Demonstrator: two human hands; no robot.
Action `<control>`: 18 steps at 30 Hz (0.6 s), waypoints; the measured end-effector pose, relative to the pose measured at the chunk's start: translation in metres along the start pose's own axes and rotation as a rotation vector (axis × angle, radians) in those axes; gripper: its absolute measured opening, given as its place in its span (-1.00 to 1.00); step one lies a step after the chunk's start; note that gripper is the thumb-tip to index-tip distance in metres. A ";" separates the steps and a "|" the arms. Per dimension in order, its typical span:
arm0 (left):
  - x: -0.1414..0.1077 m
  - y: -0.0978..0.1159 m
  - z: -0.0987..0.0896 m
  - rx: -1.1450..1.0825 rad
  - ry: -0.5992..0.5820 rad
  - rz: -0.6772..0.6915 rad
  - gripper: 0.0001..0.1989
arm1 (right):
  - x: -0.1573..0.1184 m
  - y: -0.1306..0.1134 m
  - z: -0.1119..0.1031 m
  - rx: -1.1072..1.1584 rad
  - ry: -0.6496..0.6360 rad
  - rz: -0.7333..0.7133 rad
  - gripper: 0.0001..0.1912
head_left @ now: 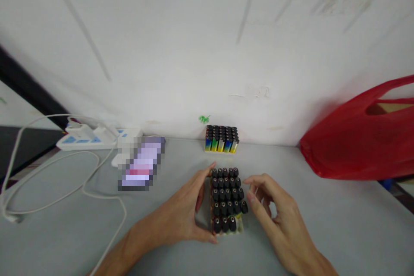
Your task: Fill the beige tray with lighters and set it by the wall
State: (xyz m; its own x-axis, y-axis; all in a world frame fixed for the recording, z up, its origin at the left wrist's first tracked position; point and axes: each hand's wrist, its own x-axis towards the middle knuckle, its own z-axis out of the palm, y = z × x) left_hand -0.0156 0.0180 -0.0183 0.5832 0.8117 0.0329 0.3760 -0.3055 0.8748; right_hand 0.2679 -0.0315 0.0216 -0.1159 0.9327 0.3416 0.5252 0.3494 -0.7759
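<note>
A tray [239, 227] packed with upright, black-topped lighters [227, 195] stands on the table between my hands. Its front row holds three lighters at the left, with bare tray at the right end. One lighter [243, 207] in the row behind leans out to the right. My left hand [186, 207] spans the tray's left side, thumb at the front corner and index finger at the back corner, steadying it. Just off the right side is my right hand [274, 209], its fingers curved and apart, with nothing visible in them.
Against the wall stands a second block of colourful lighters [221, 139]. On the left lie a phone [142, 164], a power strip [97, 139] and a looping white cable [121, 207]. A red bag [352, 142] sits at the right.
</note>
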 end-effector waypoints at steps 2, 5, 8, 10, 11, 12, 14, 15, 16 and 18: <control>0.000 -0.002 0.000 0.001 0.001 0.002 0.60 | -0.001 0.001 0.000 0.002 0.001 0.009 -0.76; 0.001 -0.002 0.004 0.039 0.023 -0.012 0.65 | -0.004 0.005 -0.003 0.006 -0.020 -0.008 -0.75; 0.003 0.003 0.013 0.110 0.080 -0.022 0.76 | -0.007 0.010 -0.003 -0.003 -0.031 -0.065 -0.62; 0.005 0.006 0.020 0.148 0.116 -0.036 0.81 | -0.007 0.012 0.000 -0.032 -0.031 -0.082 -0.45; 0.005 0.008 0.023 0.166 0.127 -0.050 0.80 | -0.007 0.013 0.003 -0.050 -0.034 -0.079 -0.34; 0.005 0.009 0.026 0.184 0.135 -0.067 0.79 | -0.006 0.012 0.006 -0.064 -0.042 -0.073 -0.22; 0.006 0.009 0.030 0.214 0.139 -0.100 0.75 | -0.005 0.011 0.012 -0.062 -0.061 -0.046 0.01; 0.006 0.007 0.031 0.222 0.139 -0.112 0.75 | -0.005 0.010 0.014 -0.047 -0.075 -0.029 0.11; 0.006 0.004 0.033 0.225 0.141 -0.119 0.76 | -0.006 0.010 0.016 -0.027 -0.092 -0.016 0.19; 0.005 -0.003 0.035 0.213 0.170 -0.124 0.83 | -0.012 0.012 0.020 0.000 -0.122 0.004 0.31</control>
State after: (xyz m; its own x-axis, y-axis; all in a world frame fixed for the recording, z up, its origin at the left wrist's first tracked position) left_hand 0.0118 0.0058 -0.0382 0.4011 0.9156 0.0285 0.5901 -0.2821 0.7564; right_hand 0.2582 -0.0367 -0.0023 -0.2157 0.9380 0.2714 0.5261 0.3457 -0.7769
